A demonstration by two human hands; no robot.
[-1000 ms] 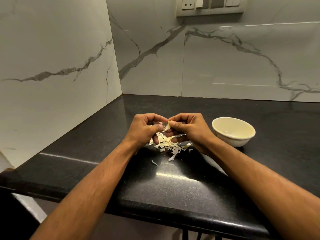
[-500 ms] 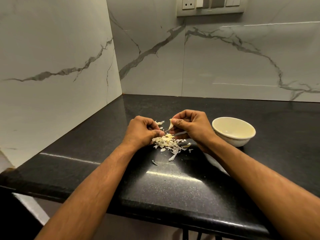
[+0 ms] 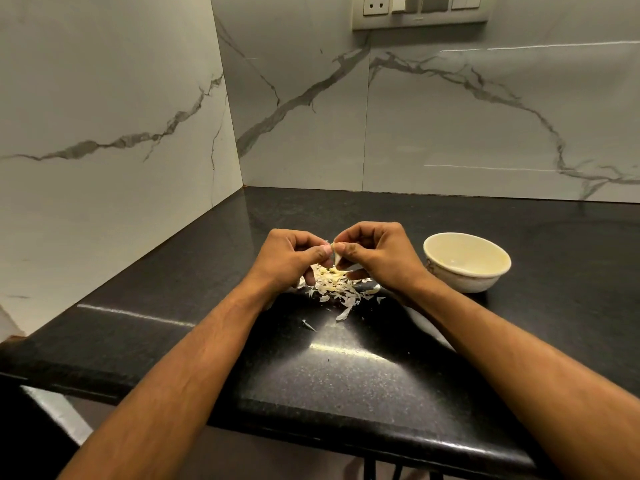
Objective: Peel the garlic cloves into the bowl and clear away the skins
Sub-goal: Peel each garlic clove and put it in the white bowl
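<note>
The black speckled surface sits in a corner of marble-veined wall tiles, with a switch-and-socket plate at the top edge of the view; no brand, label or lettering can be read on it or anywhere else. Half a second ago the two hands were apart, the left low by the pile and the right lifted with the clove; now they have closed up again above the skins, which reads as a fresh pull at the peel, not a finished clove. The left hand has its fingers curled and its thumb pressed to the clove from the left. The right hand pinches the same clove between thumb and forefinger. The cream bowl stands to the right of the right hand, near but not touching it, and any cloves inside cannot be made out. The heap of pale skins lies on the surface directly beneath the hands, uncleared, with a stray sliver nearer the front edge. The garlic clove is held between the fingertips, still partly skinned, as I judge.
</note>
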